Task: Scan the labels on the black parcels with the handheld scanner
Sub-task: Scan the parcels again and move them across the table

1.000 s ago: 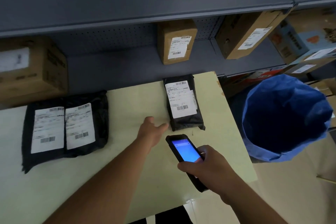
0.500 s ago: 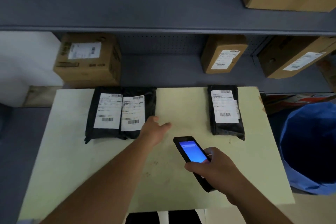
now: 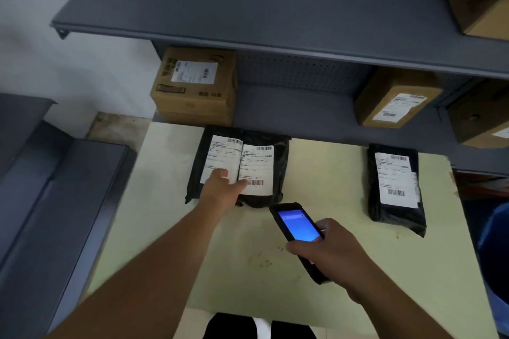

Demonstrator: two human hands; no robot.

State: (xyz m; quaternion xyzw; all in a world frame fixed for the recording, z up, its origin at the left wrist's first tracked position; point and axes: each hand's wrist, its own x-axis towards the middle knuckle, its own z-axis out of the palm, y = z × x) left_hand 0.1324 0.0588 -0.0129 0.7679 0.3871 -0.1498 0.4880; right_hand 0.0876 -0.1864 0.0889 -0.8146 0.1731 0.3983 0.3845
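Observation:
Two black parcels with white labels lie side by side at the table's far left: the left one (image 3: 201, 157) and the right one (image 3: 279, 162), which overlaps it. My left hand (image 3: 221, 191) rests on their near edge, thumb on the right parcel's label near its barcode, fingers over the left label. A third black parcel (image 3: 395, 209) lies alone at the far right. My right hand (image 3: 329, 249) grips the black handheld scanner (image 3: 296, 224), its blue screen lit, its tip just short of the right parcel of the pair.
The pale green table (image 3: 248, 270) stands against grey metal shelving (image 3: 275, 22). Brown cardboard boxes with labels sit on the lower shelf, one (image 3: 195, 85) behind the pair, another (image 3: 396, 99) to the right. A blue bin (image 3: 495, 256) shows at the right edge.
My left hand has moved left from beside the single parcel onto the pair of parcels. The scanner followed leftward. The view turned left, so the blue bin slid nearly out of sight.

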